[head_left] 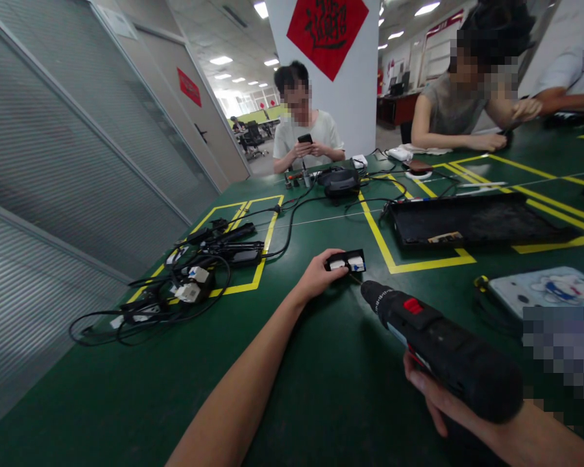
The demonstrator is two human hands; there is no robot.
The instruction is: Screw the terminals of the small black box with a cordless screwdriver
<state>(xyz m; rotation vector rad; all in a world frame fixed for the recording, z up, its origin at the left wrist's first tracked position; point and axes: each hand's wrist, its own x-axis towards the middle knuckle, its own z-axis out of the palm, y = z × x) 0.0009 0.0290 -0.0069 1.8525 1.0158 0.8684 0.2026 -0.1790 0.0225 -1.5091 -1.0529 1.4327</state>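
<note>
My left hand (320, 275) reaches forward over the green table (292, 389) and pinches a small black part with white inserts (346, 261), holding it down on the surface. My right hand (435, 399) grips the handle of a black cordless drill (438, 344) with a red switch. The drill points forward and left, and its thin bit tip touches the near edge of the small black part. Most of my right hand's fingers are hidden under the drill body.
A tangle of black cables and adapters (194, 272) lies at the left. A black flat tray (472, 220) sits at the right inside yellow tape lines. A phone in a cartoon case (545, 292) lies near right. Other people (304, 130) sit across the table.
</note>
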